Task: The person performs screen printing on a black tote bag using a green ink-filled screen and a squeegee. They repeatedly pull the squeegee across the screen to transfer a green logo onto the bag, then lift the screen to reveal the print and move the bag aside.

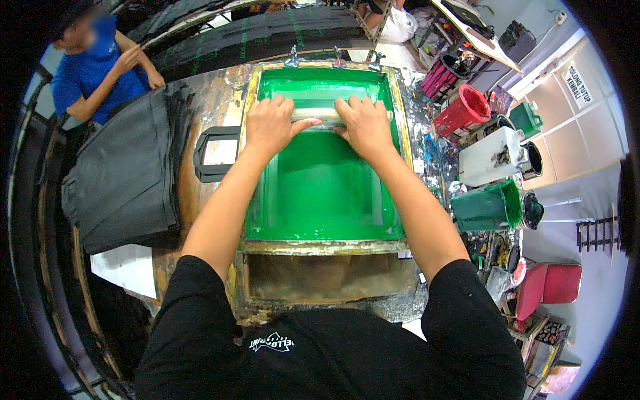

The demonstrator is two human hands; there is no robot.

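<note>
A screen-printing frame (pixel 320 248) lies on the worktable, its mesh covered with green ink (pixel 320 193). Across the far part of the mesh runs a pale squeegee (pixel 313 115). My left hand (pixel 270 127) grips its left end, and my right hand (pixel 365 127) grips toward the right end. Both hands have their fingers over the far side and thumbs pointing inward. From under the frame's left side sticks out a black bag handle (pixel 217 132); any rest of that bag is hidden. Small clamps (pixel 338 59) stand at the frame's far edge.
A stack of black fabric bags (pixel 127 173) lies on the table's left. Beside it a person in a blue shirt (pixel 100 73) is present. Right of the frame stand a red bucket (pixel 463 110), a white jerrycan (pixel 490 159) and a green ink container (pixel 487 205). Black fabric (pixel 267 37) spreads over racks behind.
</note>
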